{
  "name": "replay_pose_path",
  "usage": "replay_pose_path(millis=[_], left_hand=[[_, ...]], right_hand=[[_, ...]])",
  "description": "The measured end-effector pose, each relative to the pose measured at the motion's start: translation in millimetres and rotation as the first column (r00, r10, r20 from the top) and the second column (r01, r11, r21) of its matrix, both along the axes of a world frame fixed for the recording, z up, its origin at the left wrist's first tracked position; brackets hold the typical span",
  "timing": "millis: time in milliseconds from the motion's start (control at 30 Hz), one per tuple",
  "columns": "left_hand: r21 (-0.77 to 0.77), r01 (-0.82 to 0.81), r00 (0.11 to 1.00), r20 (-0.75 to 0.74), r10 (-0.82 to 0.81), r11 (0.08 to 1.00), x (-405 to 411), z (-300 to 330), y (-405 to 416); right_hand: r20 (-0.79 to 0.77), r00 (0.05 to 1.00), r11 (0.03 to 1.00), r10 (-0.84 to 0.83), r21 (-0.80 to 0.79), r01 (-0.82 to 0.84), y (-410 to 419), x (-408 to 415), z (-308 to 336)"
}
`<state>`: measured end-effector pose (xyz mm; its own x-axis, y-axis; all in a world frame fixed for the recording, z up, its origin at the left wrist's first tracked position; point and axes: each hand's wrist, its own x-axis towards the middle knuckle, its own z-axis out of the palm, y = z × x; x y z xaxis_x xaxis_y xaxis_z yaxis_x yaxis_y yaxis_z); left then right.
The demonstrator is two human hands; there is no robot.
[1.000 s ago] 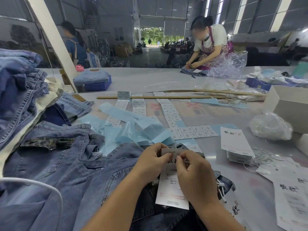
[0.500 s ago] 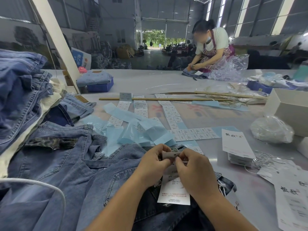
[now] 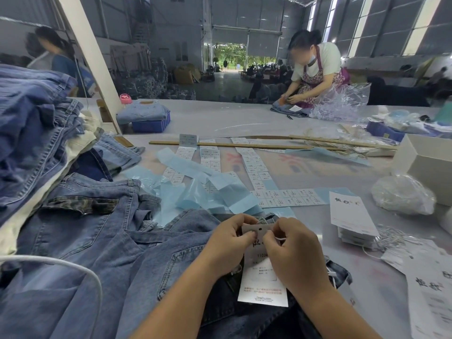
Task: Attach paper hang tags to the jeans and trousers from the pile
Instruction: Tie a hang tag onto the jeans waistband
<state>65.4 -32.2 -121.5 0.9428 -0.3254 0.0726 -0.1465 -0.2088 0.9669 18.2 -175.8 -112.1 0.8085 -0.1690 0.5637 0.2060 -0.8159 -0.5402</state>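
low in the middle of the frame i see both hands meeting over a white paper hang tag (image 3: 263, 285); the left hand (image 3: 227, 245) pinches its top edge beside the punched hole, fingers curled tight on the card; the right hand (image 3: 296, 255) is curled over the tag's upper right, pinching a thin white string (image 3: 280, 238) at the fingertips; whether the string passes through the hole i cannot tell, the right knuckles cover it; the tag lies on dark jeans (image 3: 220, 311) spread at the bottom centre, its lower half bare and printed; lighter blue jeans (image 3: 80, 241) fill the lower left, and a tall pile of folded denim (image 3: 31, 133) climbs the left edge; a white cord (image 3: 80, 267) loops across the bottom left corner; in the middle of the frame, light blue backing strips (image 3: 208, 189) and sheets of small printed labels (image 3: 291, 198) litter the grey table (image 3: 342, 172); to the right of the hands sits a stack of spare hang tags (image 3: 349, 216) with loose strings (image 3: 396, 238) beside it, then a crumpled clear bag (image 3: 403, 194) and a white box (image 3: 430, 162) at the right edge; long wooden sticks (image 3: 244, 145) cross the table farther up; a blue crate (image 3: 151, 124) with folded denim on it stands upper left of centre; another person (image 3: 315, 72) bends over the table's far side, upper right.
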Motion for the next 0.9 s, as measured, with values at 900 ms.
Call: replay_pose_path(millis=[900], left_hand=[[-0.025, 0.004, 1.000, -0.015, -0.004, 1.000, -2.0, -2.4, -1.0]], right_hand=[[-0.021, 0.998, 0.991, 0.055, -0.125, -0.057, 6.4, 1.0, -0.7]])
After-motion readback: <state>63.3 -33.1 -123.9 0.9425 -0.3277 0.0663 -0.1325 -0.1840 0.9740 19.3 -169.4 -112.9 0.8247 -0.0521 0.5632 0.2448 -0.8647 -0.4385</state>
